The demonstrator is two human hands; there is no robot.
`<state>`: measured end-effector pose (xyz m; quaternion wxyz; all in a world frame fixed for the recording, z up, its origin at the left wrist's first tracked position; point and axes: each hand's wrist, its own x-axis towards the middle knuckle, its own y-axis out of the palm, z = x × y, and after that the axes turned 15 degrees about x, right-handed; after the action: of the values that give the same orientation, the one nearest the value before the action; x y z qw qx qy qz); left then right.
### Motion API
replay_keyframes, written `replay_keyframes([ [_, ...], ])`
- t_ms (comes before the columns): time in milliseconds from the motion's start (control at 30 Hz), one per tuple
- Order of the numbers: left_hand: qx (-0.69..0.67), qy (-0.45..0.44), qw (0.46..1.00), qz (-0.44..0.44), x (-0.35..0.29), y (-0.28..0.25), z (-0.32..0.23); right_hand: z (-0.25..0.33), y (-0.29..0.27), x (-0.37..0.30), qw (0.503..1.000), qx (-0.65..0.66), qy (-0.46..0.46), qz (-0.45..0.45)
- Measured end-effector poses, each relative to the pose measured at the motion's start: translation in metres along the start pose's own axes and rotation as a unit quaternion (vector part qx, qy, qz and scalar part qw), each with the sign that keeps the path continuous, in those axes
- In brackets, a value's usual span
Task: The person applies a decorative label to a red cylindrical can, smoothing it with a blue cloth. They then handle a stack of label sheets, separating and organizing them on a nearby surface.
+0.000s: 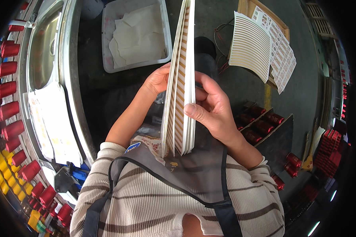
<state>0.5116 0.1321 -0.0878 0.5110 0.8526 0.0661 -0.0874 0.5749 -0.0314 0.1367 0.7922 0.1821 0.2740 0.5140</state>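
Observation:
A thick stack of printed sheets [180,87] stands on edge in front of my apron, its far end reaching the top of the view. Gold stripes show on the inner sheets where the stack fans apart in the middle. On its left side, my left hand [159,80] grips the stack, most of its fingers hidden behind the paper. My right hand [215,106] holds the right side, thumb pressed on the near edges and fingers curled behind. The lower ends of the sheets hang over the dark apron [201,166].
A white plastic bin [136,66] of pale sheets is ahead on the left. Beside me runs a metal sink [45,47] with papers [53,122] by it. Striped sheets [249,45] lie in a box at right. Red cylindrical items [261,126] fill a nearby rack; more [10,110] line the left.

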Motion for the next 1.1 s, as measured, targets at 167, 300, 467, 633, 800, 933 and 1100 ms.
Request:
replay_keyframes([
  [167,0.004,-0.01,1.0,-0.011,0.001,-0.007,0.003,0.001,0.001,0.001,1.0,0.003,-0.001,0.004],
  [300,-0.003,0.003,1.0,0.014,0.002,-0.008,0.004,0.0,0.001,0.001,1.0,-0.003,-0.007,0.005],
  [467,-0.009,-0.01,1.0,0.009,0.004,-0.015,0.006,-0.001,0.001,0.001,1.0,-0.005,-0.004,0.009],
  [633,-0.009,0.014,0.999,0.033,-0.001,0.008,-0.002,-0.002,0.0,0.001,1.0,-0.008,-0.004,0.007],
  [800,-0.025,-0.011,1.0,0.011,0.002,-0.012,0.006,-0.003,0.002,0.002,1.0,-0.008,-0.01,0.008],
  [933,-0.013,-0.004,1.0,0.0,0.003,-0.013,0.006,-0.002,0.001,0.002,1.0,-0.009,-0.005,0.011],
  [1100,-0.021,-0.002,1.0,-0.005,0.001,-0.011,0.006,-0.003,0.001,0.002,1.0,-0.008,0.0,0.009],
])
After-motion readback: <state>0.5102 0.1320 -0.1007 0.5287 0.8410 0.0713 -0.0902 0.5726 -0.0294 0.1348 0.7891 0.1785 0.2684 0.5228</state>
